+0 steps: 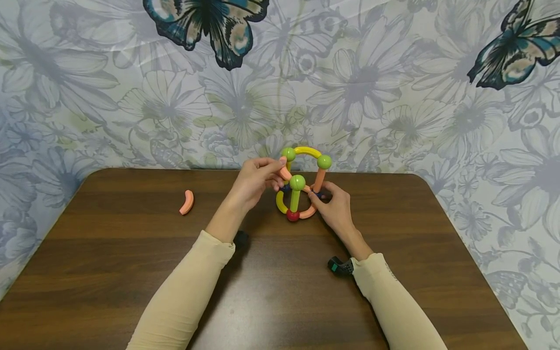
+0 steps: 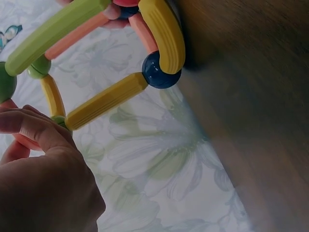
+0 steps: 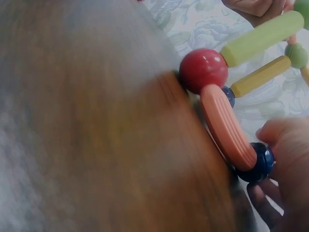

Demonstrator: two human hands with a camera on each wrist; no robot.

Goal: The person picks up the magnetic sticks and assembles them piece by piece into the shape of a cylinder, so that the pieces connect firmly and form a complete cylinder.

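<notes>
Near the table's far edge stands a frame of colored sticks and balls, with a red ball (image 1: 293,215) and blue balls low down. A green upright stick (image 1: 295,201) tops out in a green ball (image 1: 297,183); a curved yellow stick (image 1: 308,150) spans two other green balls. My left hand (image 1: 258,181) pinches a curved orange stick (image 1: 286,173) at the upper left of the frame, between green balls. Whether both its ends touch them is unclear. Low on the right side, my right hand (image 1: 336,206) grips a blue ball (image 3: 262,162) beside a curved orange stick (image 3: 227,128).
A loose curved orange stick (image 1: 186,202) lies on the brown wooden table (image 1: 131,262), left of the hands. Behind the table's far edge hangs a floral cloth (image 1: 372,97) with butterflies. A dark band (image 1: 340,266) sits at the right wrist.
</notes>
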